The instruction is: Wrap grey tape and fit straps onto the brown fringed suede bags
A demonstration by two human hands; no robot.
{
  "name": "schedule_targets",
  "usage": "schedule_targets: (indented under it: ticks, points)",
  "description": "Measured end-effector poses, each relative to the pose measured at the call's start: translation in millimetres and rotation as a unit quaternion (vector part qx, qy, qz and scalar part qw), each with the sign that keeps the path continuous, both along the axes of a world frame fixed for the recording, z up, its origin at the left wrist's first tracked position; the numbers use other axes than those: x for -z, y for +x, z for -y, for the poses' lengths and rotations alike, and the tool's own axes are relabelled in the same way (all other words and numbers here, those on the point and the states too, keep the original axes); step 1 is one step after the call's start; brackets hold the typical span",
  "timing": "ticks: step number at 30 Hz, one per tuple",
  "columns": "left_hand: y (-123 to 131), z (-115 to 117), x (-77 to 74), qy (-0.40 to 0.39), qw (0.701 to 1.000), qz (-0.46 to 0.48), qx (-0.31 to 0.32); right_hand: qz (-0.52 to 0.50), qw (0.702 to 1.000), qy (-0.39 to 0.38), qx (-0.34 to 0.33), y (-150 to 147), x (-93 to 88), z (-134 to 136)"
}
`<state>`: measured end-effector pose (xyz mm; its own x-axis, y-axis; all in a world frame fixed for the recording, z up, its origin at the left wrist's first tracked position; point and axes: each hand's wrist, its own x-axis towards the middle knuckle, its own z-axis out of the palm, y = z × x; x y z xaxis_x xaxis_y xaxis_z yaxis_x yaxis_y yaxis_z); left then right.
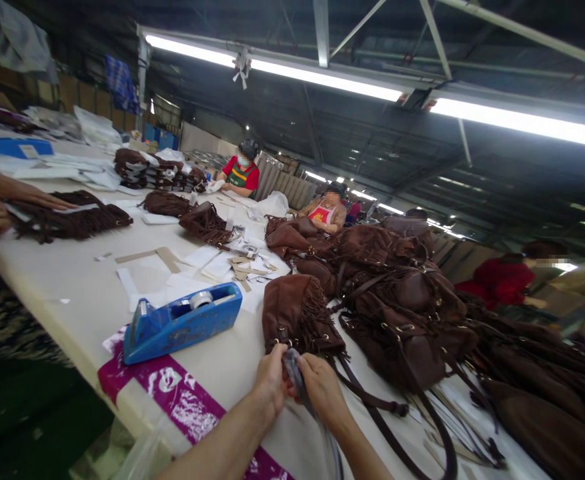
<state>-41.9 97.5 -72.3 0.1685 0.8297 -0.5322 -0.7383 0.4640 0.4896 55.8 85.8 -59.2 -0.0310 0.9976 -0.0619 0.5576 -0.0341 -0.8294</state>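
A brown fringed bag (292,310) lies on the table just beyond my hands, its fringe and gold-coloured rings facing right. My left hand (271,379) is closed near the bag's lower edge, its fingers pinching a strap (299,383) with a greyish wrapping at its upper end. From the other side my right hand (321,388) grips the same strap, thumb and fingers pressed together. The strap runs down between my forearms. Dark bag straps trail on the tabletop to the right, and the fingertips of both hands are partly hidden.
A blue tape dispenser (185,320) stands left on a purple printed sheet (172,390). Piled brown bags (397,300) fill the right side. Paper and card scraps (212,260) lie beyond. At far left, another person's hands press a fringed bag (79,217). Several people work farther back.
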Motion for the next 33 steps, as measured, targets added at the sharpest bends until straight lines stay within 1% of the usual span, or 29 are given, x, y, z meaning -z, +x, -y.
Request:
schedule_targets:
  ticks: [4,7,10,13,16,20,24,27,29,33]
  points:
    - [-3,1,-0.4,0.020,0.999,-0.002,0.042,0.002,1.000,-0.010,0.000,0,-4.7,-5]
    - [-2,6,0.7,0.056,0.996,-0.009,0.071,-0.012,1.000,-0.021,0.001,2,-8.6,-8]
    - [1,12,-0.6,0.102,0.992,-0.033,0.070,-0.031,0.999,-0.032,-0.002,2,-14.6,-7]
    - [3,13,-7.1,0.148,0.985,-0.069,0.050,-0.049,0.998,-0.045,-0.017,5,-21.5,4]
    - [0,6,-19.3,0.176,0.979,-0.101,0.024,-0.049,0.995,-0.071,-0.051,15,-27.5,30]
    - [-9,-13,-38.0,0.173,0.977,-0.128,0.016,-0.065,0.984,-0.142,-0.087,40,-40.4,76]
    - [-19,-33,-51.7,0.135,0.981,-0.137,0.019,-0.145,0.958,-0.210,-0.132,73,-60.2,116]
    - [-24,-45,-59.0,0.113,0.984,-0.136,0.007,-0.199,0.944,-0.212,-0.156,101,-68.6,145]
    - [-26,-51,-63.5,0.101,0.986,-0.131,-0.004,-0.202,0.944,-0.212,-0.153,118,-68.7,166]
    - [-28,-60,-73.5,0.071,0.992,-0.102,-0.024,-0.195,0.941,-0.256,-0.102,151,-63.6,215]
